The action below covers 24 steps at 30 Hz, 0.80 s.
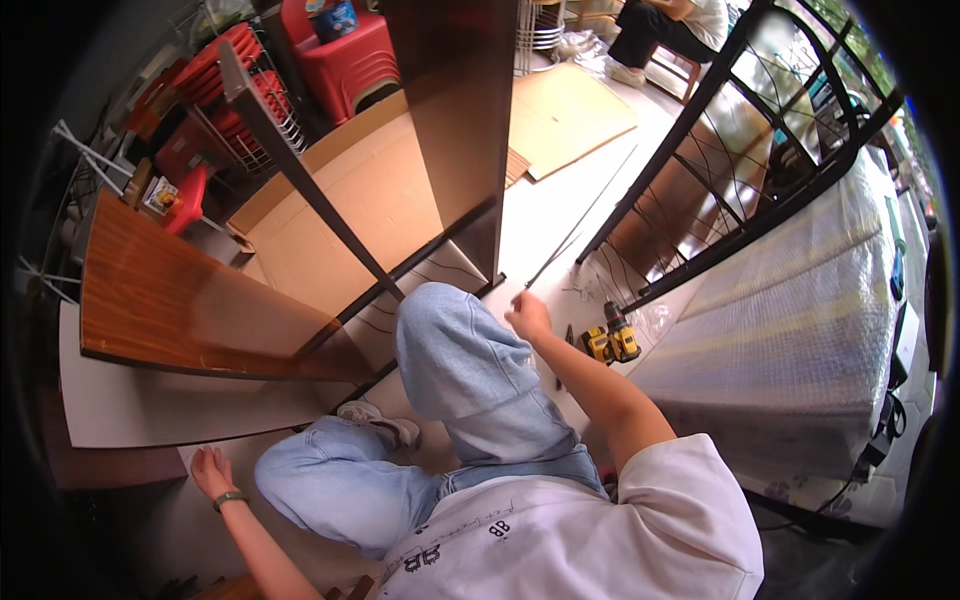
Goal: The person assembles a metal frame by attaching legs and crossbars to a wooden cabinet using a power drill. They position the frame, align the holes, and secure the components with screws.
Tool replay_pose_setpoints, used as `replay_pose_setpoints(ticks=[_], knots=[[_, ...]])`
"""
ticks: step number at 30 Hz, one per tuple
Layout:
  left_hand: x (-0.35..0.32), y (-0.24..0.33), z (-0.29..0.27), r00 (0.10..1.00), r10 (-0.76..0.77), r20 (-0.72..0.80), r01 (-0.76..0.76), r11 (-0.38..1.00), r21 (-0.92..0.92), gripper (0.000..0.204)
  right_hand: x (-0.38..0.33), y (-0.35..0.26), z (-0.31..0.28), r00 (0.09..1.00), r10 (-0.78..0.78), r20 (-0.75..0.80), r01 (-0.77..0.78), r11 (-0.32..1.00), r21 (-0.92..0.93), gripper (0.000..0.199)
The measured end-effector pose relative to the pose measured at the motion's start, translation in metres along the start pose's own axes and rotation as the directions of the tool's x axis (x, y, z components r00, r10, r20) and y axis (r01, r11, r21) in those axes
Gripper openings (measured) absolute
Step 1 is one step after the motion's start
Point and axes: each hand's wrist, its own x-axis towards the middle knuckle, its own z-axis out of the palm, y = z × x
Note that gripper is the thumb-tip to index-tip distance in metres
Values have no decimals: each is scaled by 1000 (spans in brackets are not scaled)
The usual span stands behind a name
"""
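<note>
My left hand point(212, 474) is at the lower left, its fingers slightly apart beside the lower edge of a large wood-grain and white panel point(150, 405). Nothing shows in it. Near the middle, beside my raised knee, my right hand point(530, 316) is closed with its fingers bunched. A long thin dark rod point(572, 236) runs along the pale floor up to those fingers; whether they grip it I cannot tell. Right of this hand, a yellow and black cordless drill point(612, 340) lies on the floor next to a slim dark hand tool point(569, 336).
An upright dark brown board point(455, 90) and a narrow dark rail point(300, 185) rise ahead of me. Flattened cardboard point(575, 115) lies behind. On the right stand a black metal lattice point(715, 190) and a bubble-wrapped block point(780, 300). Red stacked chairs point(345, 65) and a seated person point(680, 30) are farther back.
</note>
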Motion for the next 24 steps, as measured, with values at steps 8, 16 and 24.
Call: replay_pose_setpoints(ticks=[8, 16, 24], knots=[[-171, -28, 69, 966, -212, 150, 213, 977, 5, 69, 1, 120, 40, 936, 242, 255, -237, 970, -52, 28], [-140, -16, 73, 971, 237, -27, -153, 707, 690, 49, 126, 159, 95, 934, 348, 86, -351, 936, 31, 43], [-192, -8, 180, 818, 372, 438, -566, 388, 728, 59, 203, 163, 109, 830, 552, 80, -549, 834, -65, 21]])
